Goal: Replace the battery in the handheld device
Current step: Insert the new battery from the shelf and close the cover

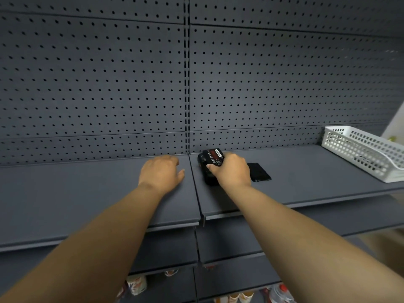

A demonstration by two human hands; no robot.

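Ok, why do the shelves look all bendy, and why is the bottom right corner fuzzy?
In the head view, the wide-angle lens bends the dark grey metal shelf and the holey grey pegboard wall into curves; the lower right edge is smeared, perhaps motion blur; the black handheld device in the right hand looks fairly sharp.

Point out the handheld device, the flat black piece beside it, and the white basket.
handheld device (212, 159): head view, on its red label.
flat black piece (259, 172): head view, on its middle.
white basket (354, 152): head view, on its near wall.
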